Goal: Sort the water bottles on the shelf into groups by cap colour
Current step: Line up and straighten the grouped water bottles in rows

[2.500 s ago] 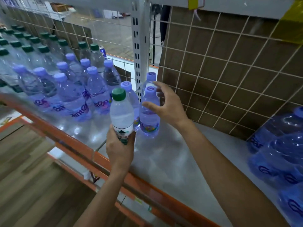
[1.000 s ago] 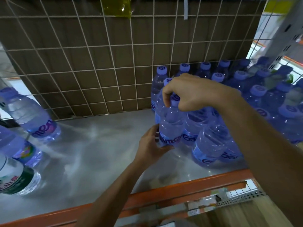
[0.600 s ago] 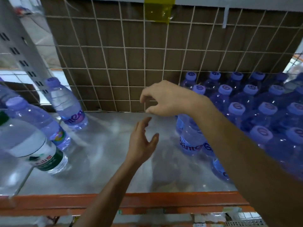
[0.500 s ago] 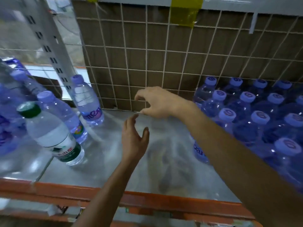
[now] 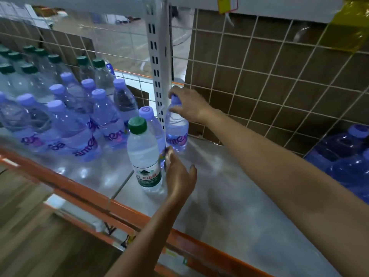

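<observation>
Head view: your right hand (image 5: 189, 105): fingers clamped on purple bottle (image 5: 176, 128) top.
Left hand (image 5: 179, 176): fingers apart, beside green bottle (image 5: 144, 154).

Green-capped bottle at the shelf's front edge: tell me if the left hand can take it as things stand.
Probably yes: the open left hand is right beside the green-capped bottle, with nothing between them.

Right hand (image 5: 191, 105) now gripping purple-capped bottle (image 5: 176, 126); earlier open, empty.
</observation>
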`<state>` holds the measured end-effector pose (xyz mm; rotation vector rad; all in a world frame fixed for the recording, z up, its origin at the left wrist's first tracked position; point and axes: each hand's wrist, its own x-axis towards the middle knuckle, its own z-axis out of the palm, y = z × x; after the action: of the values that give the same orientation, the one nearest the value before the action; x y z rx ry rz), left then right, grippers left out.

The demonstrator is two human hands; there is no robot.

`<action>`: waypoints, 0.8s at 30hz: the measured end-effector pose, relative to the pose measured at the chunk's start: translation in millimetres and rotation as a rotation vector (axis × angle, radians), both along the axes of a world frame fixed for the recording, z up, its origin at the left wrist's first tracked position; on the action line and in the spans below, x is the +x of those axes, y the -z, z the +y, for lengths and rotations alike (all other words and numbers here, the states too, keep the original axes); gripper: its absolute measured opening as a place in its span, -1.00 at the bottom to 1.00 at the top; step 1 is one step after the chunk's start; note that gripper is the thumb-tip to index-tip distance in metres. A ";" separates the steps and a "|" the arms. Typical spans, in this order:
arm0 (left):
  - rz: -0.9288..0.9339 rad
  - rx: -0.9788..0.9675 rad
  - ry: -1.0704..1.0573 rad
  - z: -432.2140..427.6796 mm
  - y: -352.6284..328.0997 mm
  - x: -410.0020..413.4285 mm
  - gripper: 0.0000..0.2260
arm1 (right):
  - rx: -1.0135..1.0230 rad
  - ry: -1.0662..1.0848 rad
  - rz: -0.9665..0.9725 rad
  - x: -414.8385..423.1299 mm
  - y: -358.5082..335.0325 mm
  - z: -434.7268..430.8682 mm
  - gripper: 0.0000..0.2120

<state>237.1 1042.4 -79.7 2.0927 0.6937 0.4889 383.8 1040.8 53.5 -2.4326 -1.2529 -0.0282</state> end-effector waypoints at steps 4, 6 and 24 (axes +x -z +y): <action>0.007 0.008 0.048 1.6 6.8 -2.7 -0.24 | -0.021 0.018 -0.064 -6.7 -11.5 -22.2 -0.73; 0.000 0.011 0.069 1.6 9.1 -2.9 -0.22 | -0.026 0.013 -0.071 -15.5 -15.7 -44.4 -0.77; -0.099 -0.160 0.944 -118.8 -0.6 -49.3 -0.34 | -0.146 0.200 -0.024 -159.9 -54.5 -266.4 -0.86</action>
<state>187.9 923.6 -79.1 1.9598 -0.3308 -0.0044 223.9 774.4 108.1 -2.6831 -1.0498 -0.0225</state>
